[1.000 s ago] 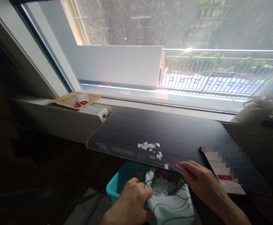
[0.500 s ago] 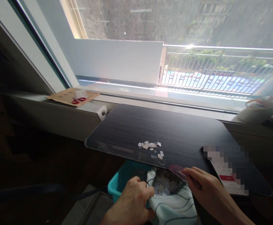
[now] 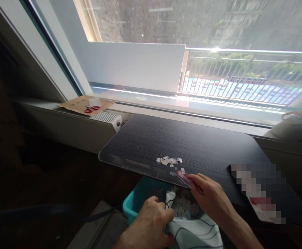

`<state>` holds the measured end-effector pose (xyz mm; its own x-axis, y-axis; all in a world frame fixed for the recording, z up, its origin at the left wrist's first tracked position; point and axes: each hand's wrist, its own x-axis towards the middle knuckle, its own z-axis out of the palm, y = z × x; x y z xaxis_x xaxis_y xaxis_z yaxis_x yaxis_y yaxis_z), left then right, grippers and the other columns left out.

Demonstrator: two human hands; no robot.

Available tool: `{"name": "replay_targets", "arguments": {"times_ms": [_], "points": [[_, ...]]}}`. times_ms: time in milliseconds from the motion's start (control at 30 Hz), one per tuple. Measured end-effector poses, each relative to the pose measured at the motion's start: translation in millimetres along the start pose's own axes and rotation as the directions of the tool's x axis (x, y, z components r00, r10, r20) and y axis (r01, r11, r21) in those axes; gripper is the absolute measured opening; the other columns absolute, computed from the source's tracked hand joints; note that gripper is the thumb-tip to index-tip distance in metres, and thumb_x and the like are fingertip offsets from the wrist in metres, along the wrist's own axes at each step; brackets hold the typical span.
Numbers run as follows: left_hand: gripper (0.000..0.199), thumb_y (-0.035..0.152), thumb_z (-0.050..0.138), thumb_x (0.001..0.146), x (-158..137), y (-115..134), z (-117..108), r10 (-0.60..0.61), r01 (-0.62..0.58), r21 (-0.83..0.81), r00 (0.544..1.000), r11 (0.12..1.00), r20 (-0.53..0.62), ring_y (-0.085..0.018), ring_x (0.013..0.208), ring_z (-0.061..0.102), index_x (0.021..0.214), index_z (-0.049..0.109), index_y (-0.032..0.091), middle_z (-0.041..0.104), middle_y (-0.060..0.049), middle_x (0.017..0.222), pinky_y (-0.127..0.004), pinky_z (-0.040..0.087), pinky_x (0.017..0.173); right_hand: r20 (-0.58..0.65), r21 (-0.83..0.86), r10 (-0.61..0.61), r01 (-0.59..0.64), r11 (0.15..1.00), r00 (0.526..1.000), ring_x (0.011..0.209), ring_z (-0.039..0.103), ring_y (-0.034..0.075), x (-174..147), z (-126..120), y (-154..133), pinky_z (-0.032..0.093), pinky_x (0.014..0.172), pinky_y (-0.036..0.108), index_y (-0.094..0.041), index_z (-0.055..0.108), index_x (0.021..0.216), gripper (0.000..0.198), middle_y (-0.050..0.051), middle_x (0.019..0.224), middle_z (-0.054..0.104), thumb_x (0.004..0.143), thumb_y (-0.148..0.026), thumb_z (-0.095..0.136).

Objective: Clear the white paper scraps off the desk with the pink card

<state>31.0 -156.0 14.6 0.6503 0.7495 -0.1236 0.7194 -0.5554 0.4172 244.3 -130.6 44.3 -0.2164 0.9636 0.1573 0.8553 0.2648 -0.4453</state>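
Note:
My left hand point(image 3: 152, 218) is closed on a pale striped bag point(image 3: 192, 230) that lies over the rim of a teal bin point(image 3: 130, 204). Paper scraps point(image 3: 184, 205) show inside its opening. Between the fingers of my right hand point(image 3: 209, 193) is a thin, see-through pink oval piece point(image 3: 182, 177), probably plastic. It is at the table's near edge, over or against a few loose scraps. Just beyond it, a small heap of cut paper bits point(image 3: 168, 160) lies on the dark table point(image 3: 179, 135).
A blurred-out phone-like dark slab point(image 3: 260, 193) lies at the table's right. Red-handled scissors point(image 3: 92, 109) rest on a brown envelope point(image 3: 75, 105) on the sill, beside a white radiator point(image 3: 109, 118). A window runs behind the table.
My right hand has moved left and away from me, taking the pink piece from over the bag's opening to the scraps at the table edge. My left hand keeps its grip.

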Motion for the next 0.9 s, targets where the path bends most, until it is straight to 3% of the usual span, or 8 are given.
{"name": "replay_targets", "arguments": {"times_ms": [200, 433, 600, 767, 900], "points": [[0.027, 0.037, 0.078, 0.058, 2.6, 2.0, 1.8, 0.034, -0.034, 0.001, 0.999, 0.999, -0.001, -0.019, 0.066, 0.06, 0.073, 0.063, 0.021, 0.064, 0.001, 0.068, -0.031, 0.041, 0.075, -0.074, -0.03, 0.044, -0.047, 0.998, 0.996, 0.071, 0.059, 0.015, 14.6, -0.3, 0.6, 0.039, 0.065, 0.024, -0.021, 0.067, 0.096, 0.024, 0.002, 0.08, 0.064, 0.09, -0.021, 0.044], [0.027, 0.038, 0.078, 0.059, 5.9, 4.4, 2.1, 0.061, -0.061, -0.002, 0.998, 0.998, 0.001, -0.018, 0.065, 0.06, 0.073, 0.062, 0.021, 0.063, 0.002, 0.066, -0.03, 0.041, 0.076, 0.042, 0.021, 0.005, -0.006, 1.0, 0.999, 0.066, 0.056, 0.014, 11.4, 1.0, -2.8, 0.038, 0.06, 0.023, -0.022, 0.068, 0.094, 0.025, 0.0, 0.076, 0.061, 0.089, -0.019, 0.044], [0.026, 0.039, 0.076, 0.061, 5.9, 5.5, 3.1, 0.082, -0.082, -0.004, 0.996, 0.997, -0.023, -0.018, 0.067, 0.06, 0.073, 0.062, 0.021, 0.064, 0.002, 0.068, -0.03, 0.041, 0.079, 0.007, 0.002, 0.024, -0.024, 1.0, 1.0, 0.065, 0.055, 0.014, 5.1, 0.9, -1.7, 0.038, 0.06, 0.023, -0.021, 0.067, 0.094, 0.024, 0.001, 0.075, 0.06, 0.09, -0.02, 0.043], [0.026, 0.04, 0.075, 0.063, 7.4, 7.0, 0.0, 0.088, -0.088, -0.003, 0.996, 0.996, 0.006, -0.018, 0.068, 0.061, 0.076, 0.062, 0.021, 0.064, 0.002, 0.069, -0.03, 0.041, 0.079, 0.116, 0.085, -0.044, 0.035, 0.996, 0.992, 0.063, 0.053, 0.012, -1.8, 0.7, -10.9, 0.037, 0.058, 0.022, -0.022, 0.067, 0.089, 0.024, 0.0, 0.072, 0.058, 0.09, -0.017, 0.043], [0.027, 0.041, 0.076, 0.061, 7.8, 7.9, 0.2, 0.092, -0.092, 0.009, 0.996, 0.996, 0.01, -0.018, 0.067, 0.061, 0.075, 0.062, 0.022, 0.065, 0.002, 0.069, -0.03, 0.041, 0.078, 0.043, 0.078, -0.014, 0.01, 0.997, 0.999, 0.064, 0.053, 0.013, 2.9, 4.0, -10.9, 0.037, 0.059, 0.022, -0.021, 0.067, 0.092, 0.024, 0.0, 0.074, 0.058, 0.09, -0.018, 0.043]]}}
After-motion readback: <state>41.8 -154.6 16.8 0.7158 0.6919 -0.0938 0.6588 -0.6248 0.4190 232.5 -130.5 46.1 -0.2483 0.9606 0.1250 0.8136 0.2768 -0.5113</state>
